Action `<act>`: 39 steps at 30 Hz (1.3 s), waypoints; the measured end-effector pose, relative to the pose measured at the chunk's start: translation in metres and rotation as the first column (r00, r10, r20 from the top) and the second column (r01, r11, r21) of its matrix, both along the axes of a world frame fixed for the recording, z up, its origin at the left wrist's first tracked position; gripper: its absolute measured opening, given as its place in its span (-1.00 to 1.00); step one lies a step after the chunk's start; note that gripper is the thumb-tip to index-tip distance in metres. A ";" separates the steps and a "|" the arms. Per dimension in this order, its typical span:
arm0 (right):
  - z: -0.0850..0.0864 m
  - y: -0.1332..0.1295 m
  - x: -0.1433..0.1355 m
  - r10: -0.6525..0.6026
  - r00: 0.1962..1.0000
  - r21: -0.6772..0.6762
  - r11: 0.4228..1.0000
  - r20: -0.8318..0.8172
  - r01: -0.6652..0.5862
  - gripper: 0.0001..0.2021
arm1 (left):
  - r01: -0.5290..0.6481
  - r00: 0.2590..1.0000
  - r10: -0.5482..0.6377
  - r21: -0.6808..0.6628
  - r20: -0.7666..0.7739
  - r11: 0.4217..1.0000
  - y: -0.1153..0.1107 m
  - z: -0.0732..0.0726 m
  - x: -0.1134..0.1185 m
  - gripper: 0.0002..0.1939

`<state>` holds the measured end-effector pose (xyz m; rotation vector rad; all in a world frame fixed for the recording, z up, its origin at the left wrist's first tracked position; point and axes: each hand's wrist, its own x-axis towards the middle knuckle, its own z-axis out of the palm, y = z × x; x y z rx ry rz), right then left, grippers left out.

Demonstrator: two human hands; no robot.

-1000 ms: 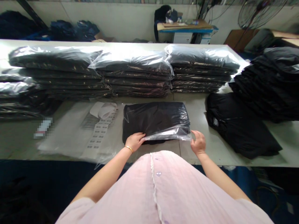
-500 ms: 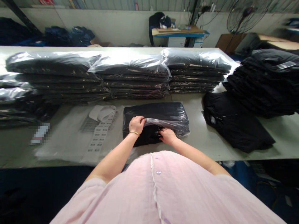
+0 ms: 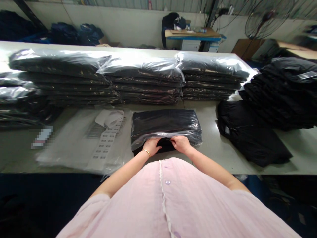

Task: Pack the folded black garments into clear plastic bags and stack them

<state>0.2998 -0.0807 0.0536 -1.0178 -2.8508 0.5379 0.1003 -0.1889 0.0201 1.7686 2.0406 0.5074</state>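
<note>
In front of me lies a folded black garment [image 3: 164, 120], mostly inside a clear plastic bag [image 3: 195, 137] whose mouth faces my body. Part of the black fabric shows at that mouth. My left hand [image 3: 151, 146], with a gold bangle at the wrist, is at the bag's edge. Its fingers reach under the plastic and are partly hidden, while the thumb stands apart below. Bent fingers of my right hand [image 3: 181, 144] pinch the bag's edge at the right of the opening.
Flat clear bags [image 3: 66, 145] and a curled strip of labels [image 3: 105, 138] lie left. Behind stand stacks of bagged black garments [image 3: 146, 79]. To the right are a loose folded garment [image 3: 250, 132] and a tall black pile [image 3: 282, 92]. The table's front edge [image 3: 260, 172] runs close to me.
The bag's upper edge has come down toward me over the black garment. My left hand has moved down and right, nearer my right hand, its fingers now under the plastic.
</note>
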 end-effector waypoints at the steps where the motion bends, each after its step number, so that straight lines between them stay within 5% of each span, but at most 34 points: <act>1: 0.000 0.000 0.000 -0.014 1.000 -0.001 1.000 -0.021 0.014 -0.75 | -0.005 1.000 0.005 0.011 0.020 1.000 0.001 0.000 0.000 -0.42; 4: -0.003 0.000 -0.004 -0.046 0.990 -0.057 0.998 -0.136 0.038 -0.75 | -0.020 0.995 0.013 0.072 0.096 0.997 0.006 0.003 0.003 -0.45; 7: -0.008 0.001 -0.007 -0.077 0.956 -0.164 0.986 -0.283 0.031 -0.79 | -0.106 0.973 0.082 0.105 0.217 0.989 0.012 0.005 0.008 -0.70; 11: -0.013 0.005 -0.007 -0.143 0.894 -0.265 0.964 -0.425 0.029 -0.73 | -0.308 0.839 0.238 0.065 0.490 0.949 0.021 0.002 0.011 -0.83; 14: -0.015 0.007 -0.006 -0.232 0.878 -0.285 0.952 -0.418 0.116 -0.69 | -0.347 0.764 0.266 0.027 0.587 0.937 0.023 -0.001 0.014 -0.80; 20: -0.016 0.006 -0.010 -0.269 0.811 -0.347 0.934 -0.519 0.088 -0.61 | -0.200 0.943 0.165 0.097 0.291 0.975 0.014 0.006 0.028 -0.27; 22: -0.017 0.005 -0.011 -0.235 0.789 -0.415 0.909 -0.568 -0.028 -0.53 | -0.135 0.970 0.113 0.090 0.217 0.987 0.015 0.007 0.030 -0.30; 24: -0.019 0.005 -0.012 -0.203 0.772 -0.458 0.880 -0.602 -0.126 -0.49 | -0.126 0.973 0.110 0.072 0.202 0.989 0.017 0.004 0.029 -0.56; 27: -0.024 0.009 -0.013 -0.163 0.779 -0.390 0.914 -0.605 -0.112 -0.52 | -0.234 0.921 0.216 0.016 0.323 0.972 0.023 -0.006 0.023 -0.71; 30: -0.027 0.015 -0.013 -0.091 0.844 -0.220 0.975 -0.528 -0.033 -0.51 | -0.304 0.804 0.278 -0.038 0.525 0.952 0.029 -0.017 0.016 -0.69; 34: -0.028 0.016 -0.018 0.008 0.858 -0.133 0.987 -0.514 -0.089 -0.41 | -0.339 0.717 0.271 -0.020 0.642 0.941 0.036 -0.023 0.012 -0.58; 39: -0.033 0.016 -0.032 -0.166 0.845 -0.178 0.980 -0.508 0.086 -0.37 | -0.358 0.701 0.244 0.035 0.670 0.933 0.043 -0.027 0.013 -0.52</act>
